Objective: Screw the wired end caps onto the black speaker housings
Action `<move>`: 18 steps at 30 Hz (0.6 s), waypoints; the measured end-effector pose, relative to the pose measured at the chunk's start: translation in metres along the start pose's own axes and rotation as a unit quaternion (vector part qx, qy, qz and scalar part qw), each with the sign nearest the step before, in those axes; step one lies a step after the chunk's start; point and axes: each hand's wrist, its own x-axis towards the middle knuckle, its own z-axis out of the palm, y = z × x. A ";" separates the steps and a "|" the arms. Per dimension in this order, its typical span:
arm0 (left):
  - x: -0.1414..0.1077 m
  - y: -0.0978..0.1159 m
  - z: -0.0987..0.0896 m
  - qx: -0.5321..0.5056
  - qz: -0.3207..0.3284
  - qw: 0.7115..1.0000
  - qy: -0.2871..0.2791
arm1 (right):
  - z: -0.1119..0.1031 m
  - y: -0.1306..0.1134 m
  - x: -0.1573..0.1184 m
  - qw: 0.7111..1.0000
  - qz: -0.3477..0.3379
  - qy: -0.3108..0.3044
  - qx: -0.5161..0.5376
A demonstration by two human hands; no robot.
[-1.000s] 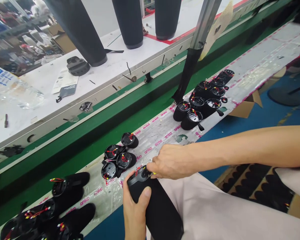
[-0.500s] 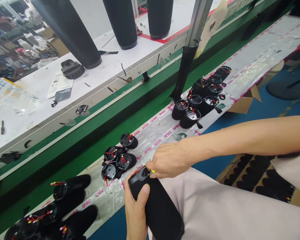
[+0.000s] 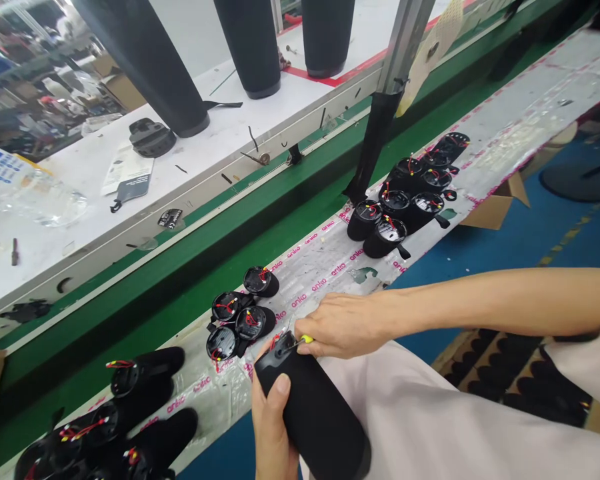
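My left hand is wrapped round a black cylindrical speaker housing, thumb on top, its end with red wires pointing away from me. In my right hand is a thin tool with a yellow handle, perhaps a screwdriver or tweezers. Its metal tip reaches the dark panel near the housing's end; the exact contact is too small to make out. Just beyond, a small group of open black housings with red and yellow wires stands on the belt.
More housings stand on the plastic-covered belt, farther off and at the lower left. A white bench carries tall black cylinders and a black cap. A metal post rises by the belt. Cardboard boxes sit at right.
My right hand and forearm have shifted slightly down, and more of the yellow handle shows. The housing stays in my left hand, turned a little. The whole view has shifted slightly.
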 end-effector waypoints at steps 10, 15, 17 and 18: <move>-0.002 0.004 -0.003 0.032 -0.005 0.999 0.011 | -0.008 -0.002 -0.001 0.996 -0.029 -0.005 -0.086; -0.003 0.002 -0.008 0.081 0.024 0.996 0.013 | -0.008 -0.002 -0.001 0.994 -0.047 -0.008 -0.095; -0.002 -0.002 -0.011 0.099 0.048 0.994 0.011 | -0.012 -0.005 0.000 0.994 -0.043 -0.027 -0.099; -0.001 -0.004 -0.012 0.111 0.066 0.992 0.013 | -0.014 -0.007 0.000 0.993 -0.038 -0.039 -0.102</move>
